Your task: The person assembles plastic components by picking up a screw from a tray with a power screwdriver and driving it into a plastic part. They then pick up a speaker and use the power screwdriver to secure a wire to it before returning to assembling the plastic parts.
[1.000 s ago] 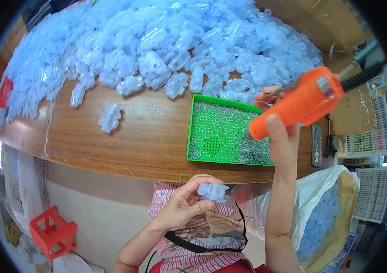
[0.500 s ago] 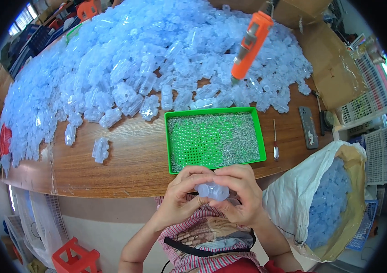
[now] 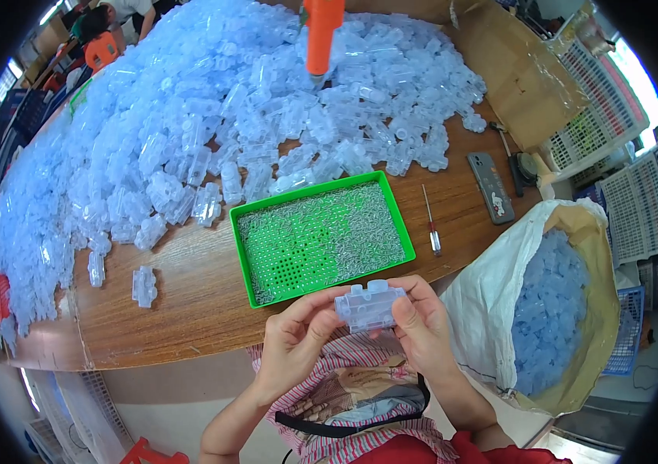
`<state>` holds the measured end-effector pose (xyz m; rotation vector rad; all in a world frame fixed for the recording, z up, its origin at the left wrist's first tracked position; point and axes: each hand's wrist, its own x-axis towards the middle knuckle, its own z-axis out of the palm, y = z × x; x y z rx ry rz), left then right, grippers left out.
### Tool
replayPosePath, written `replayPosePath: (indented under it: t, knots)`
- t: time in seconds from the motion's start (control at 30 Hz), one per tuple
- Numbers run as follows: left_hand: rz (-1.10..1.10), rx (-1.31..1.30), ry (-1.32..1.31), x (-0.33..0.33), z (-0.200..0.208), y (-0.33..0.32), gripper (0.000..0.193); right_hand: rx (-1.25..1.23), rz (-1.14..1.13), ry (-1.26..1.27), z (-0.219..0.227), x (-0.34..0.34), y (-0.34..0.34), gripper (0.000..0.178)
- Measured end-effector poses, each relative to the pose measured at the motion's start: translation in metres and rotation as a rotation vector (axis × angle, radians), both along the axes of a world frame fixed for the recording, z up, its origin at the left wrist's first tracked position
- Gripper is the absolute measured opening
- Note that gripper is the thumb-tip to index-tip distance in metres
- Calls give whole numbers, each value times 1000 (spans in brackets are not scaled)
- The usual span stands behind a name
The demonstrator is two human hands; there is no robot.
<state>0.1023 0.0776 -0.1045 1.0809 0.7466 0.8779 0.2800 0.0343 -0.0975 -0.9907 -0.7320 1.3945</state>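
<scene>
A clear bluish plastic part [image 3: 368, 308] with round stubs on its upper side lies sideways between my hands, just in front of the table edge. My left hand [image 3: 298, 340] grips its left end between thumb and fingers. On its right end, my right hand [image 3: 426, 329] presses the thumb against the near face, with fingers behind. Just beyond my hands sits a shallow green tray [image 3: 245, 267] holding many small silvery metal pieces [image 3: 368, 240]. A single similar clear part [image 3: 144, 287] lies apart on the table to the left.
A big heap of clear parts [image 3: 182, 100] covers the table's far side. An orange power screwdriver [image 3: 321, 39] hangs above it. Right of the tray lie a screwdriver [image 3: 432, 224] and a phone [image 3: 490, 188]. An open white sack [image 3: 491, 309] of parts stands at right.
The plastic part has turned from end-on to lengthwise between my hands, and my grip has moved to its two ends. The view has shifted, so the table appears moved left and tilted.
</scene>
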Motion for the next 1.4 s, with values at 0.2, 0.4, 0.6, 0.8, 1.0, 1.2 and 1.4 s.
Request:
replayPosePath:
  t: [0.2, 0.4, 0.6, 0.8, 1.0, 1.2, 1.4]
  knots:
    - [-33, -190, 57, 4, 3, 8, 30, -209, 39, 107, 8, 5, 0, 23]
    - [-131, -217, 47, 24, 7, 10, 33, -305, -12, 127, 16, 18, -9, 22]
    - [-240, -84, 117, 44, 21, 6, 31, -46, -339, -620, 46, 51, -45, 21]
    - [-274, 98, 201, 44, 29, -4, 31, -351, -1045, -1906, 112, 128, -105, 23]
    - [-209, 294, 312, 21, 35, -2, 41, 453, -886, -1339, 116, 95, -100, 16]
    - [209, 263, 364, -48, 48, -6, 36, 854, -335, 298, 118, -21, -23, 29]
    - [691, 282, 665, -136, 59, 14, 22, 791, 92, 576, 158, -43, -12, 26]
